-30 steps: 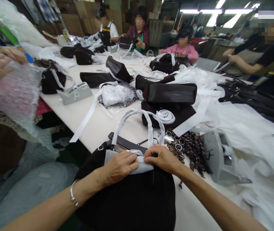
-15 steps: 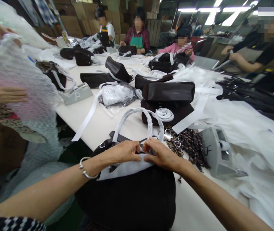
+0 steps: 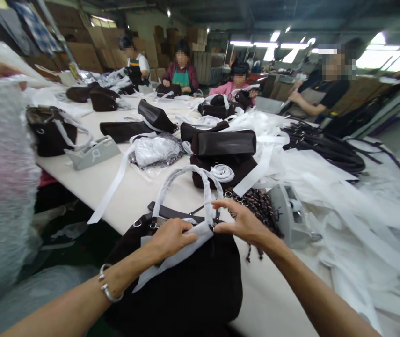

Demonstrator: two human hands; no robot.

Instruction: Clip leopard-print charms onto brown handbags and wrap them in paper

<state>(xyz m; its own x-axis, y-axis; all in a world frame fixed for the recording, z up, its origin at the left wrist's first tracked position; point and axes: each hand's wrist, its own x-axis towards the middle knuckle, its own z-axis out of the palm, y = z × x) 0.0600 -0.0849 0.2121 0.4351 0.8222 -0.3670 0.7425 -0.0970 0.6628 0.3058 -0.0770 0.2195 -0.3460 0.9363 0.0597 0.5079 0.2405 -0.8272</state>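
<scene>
A dark brown handbag (image 3: 185, 290) stands in front of me, its arched handles (image 3: 166, 185) wrapped in white tissue. A strip of thin white wrapping (image 3: 178, 255) lies slantwise across the bag's upper front. My left hand (image 3: 175, 238) is closed on this strip, thumb on its outer side. At the base of the front handle is my right hand (image 3: 240, 223), thumb and forefinger apart. Its thumb tip is close to the strip's upper end; whether it touches cannot be made out. Beyond it lie braided straps with metal rings (image 3: 256, 203).
Several dark bags (image 3: 226, 142) lie on the white table (image 3: 112, 182). A grey tape dispenser (image 3: 286, 210) stands right, another grey holder (image 3: 94, 152) left. White sheets (image 3: 354, 224) spread at right. Bubble wrap (image 3: 3, 187) hangs at left. Several co-workers sit or stand around the table.
My hands have moved apart: the left drew left and down with the strip, and the right opened beside the handle. My view has turned right, and the co-worker's hand at left is gone from sight.
</scene>
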